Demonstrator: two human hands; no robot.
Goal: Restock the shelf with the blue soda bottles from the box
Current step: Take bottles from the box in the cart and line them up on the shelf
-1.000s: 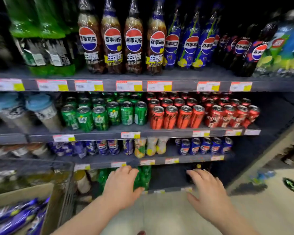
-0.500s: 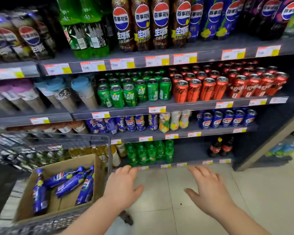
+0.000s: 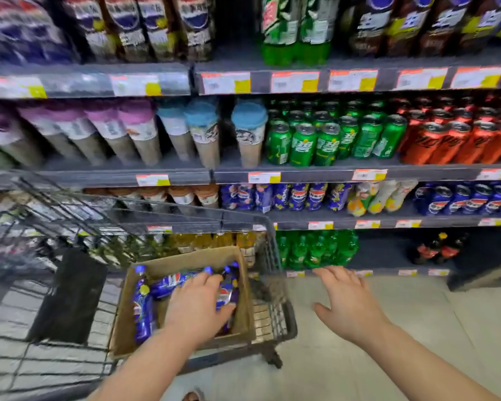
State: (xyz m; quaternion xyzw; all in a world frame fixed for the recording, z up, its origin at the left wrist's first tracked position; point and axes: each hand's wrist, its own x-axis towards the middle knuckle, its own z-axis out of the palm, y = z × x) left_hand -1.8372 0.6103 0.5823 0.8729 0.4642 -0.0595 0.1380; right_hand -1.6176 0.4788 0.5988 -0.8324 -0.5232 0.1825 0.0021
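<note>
A cardboard box (image 3: pixel 237 319) sits in a wire shopping cart (image 3: pixel 281 314) at lower left. Inside lie blue soda bottles (image 3: pixel 143 308) with red-white-blue logos. My left hand (image 3: pixel 195 308) reaches down into the box with fingers spread over the bottles; whether it grips one I cannot tell. To the right of the cart, my right hand (image 3: pixel 349 302) hovers above the floor, fingers apart and empty. The grey shelf (image 3: pixel 342 175) rises ahead in several tiers.
Shelves hold green cans (image 3: pixel 327 140), red cans (image 3: pixel 457 140), lidded cups (image 3: pixel 203 131), blue cans (image 3: pixel 469 198) and green bottles (image 3: pixel 315 250) on the bottom tier. A black panel (image 3: pixel 70 296) stands inside the cart. Tiled floor (image 3: pixel 417 314) lies to the right.
The view swung left and down, bringing the cart and box under my hands. My left hand moved from mid-air down into the box onto the bottles. My right hand stayed spread and empty.
</note>
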